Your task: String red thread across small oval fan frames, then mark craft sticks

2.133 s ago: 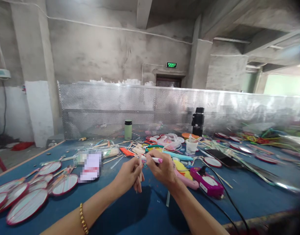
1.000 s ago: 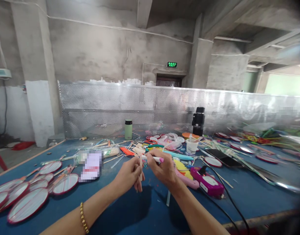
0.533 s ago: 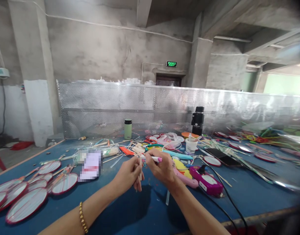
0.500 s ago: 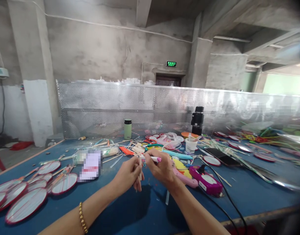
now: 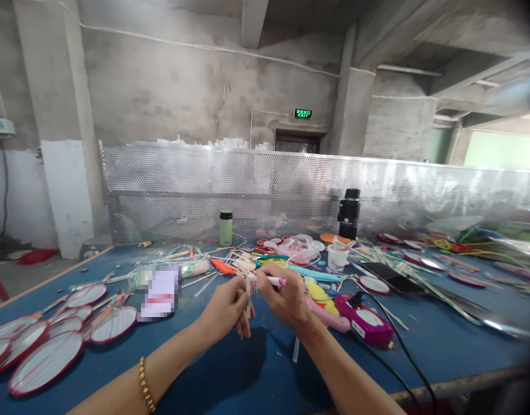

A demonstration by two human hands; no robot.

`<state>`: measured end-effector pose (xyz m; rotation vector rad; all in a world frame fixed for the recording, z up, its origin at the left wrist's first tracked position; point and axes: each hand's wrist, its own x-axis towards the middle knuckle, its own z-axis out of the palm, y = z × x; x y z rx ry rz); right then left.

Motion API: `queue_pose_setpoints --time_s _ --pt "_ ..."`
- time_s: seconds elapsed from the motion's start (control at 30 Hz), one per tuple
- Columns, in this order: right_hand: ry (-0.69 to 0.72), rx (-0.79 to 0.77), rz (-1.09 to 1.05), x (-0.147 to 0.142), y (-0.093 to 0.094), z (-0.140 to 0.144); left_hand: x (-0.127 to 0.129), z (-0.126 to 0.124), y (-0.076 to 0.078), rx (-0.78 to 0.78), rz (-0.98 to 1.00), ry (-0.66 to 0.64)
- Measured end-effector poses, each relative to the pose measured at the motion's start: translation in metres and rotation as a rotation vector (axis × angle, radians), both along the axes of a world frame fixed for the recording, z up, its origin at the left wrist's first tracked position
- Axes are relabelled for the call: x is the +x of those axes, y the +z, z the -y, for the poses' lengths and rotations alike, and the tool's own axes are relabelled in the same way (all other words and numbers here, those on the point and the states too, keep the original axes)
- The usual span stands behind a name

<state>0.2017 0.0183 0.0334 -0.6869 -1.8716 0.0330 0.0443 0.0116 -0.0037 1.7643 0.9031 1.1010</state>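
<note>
Left hand: fingers pinched around a thin upright stick, held above the blue table. Right hand: closed on a white pen with pink cap, its tip meeting the stick's top, between both hands. Pink glue gun lies just right.

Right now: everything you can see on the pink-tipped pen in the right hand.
The pen is a slim white barrel with a pink end, plastic by its look. It lies roughly level above the blue table, pink end pointing right. The right hand pinches it; its other end meets the thin stick in the left hand.
</note>
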Motion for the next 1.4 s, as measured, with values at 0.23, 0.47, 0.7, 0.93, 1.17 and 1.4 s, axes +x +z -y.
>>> queue_pose_setpoints --time_s 0.23,0.47,0.7,0.93,1.17,1.4 --pt "-0.018 0.007 -0.006 0.0006 0.0017 0.0001 0.0009 0.0013 0.0034 -0.019 0.008 0.006" --pt "-0.035 0.025 -0.009 0.0009 0.0007 -0.0005 0.0007 0.0009 0.0025 -0.020 0.021 0.002" --pt "0.006 0.021 0.028 0.0000 -0.0013 -0.0011 0.0009 0.0008 0.0023 -0.023 0.024 -0.001" --pt "-0.016 0.018 0.002 0.0003 -0.0009 -0.0003 0.0011 0.0019 0.0034 -0.027 0.022 0.004" --pt "-0.031 0.034 0.003 0.0005 -0.0005 -0.0011 0.0019 0.0023 0.0055 -0.037 0.022 0.009" --pt "-0.039 0.029 0.011 0.0019 -0.0001 -0.0003 0.0022 0.0018 0.0047 -0.034 0.019 0.010"
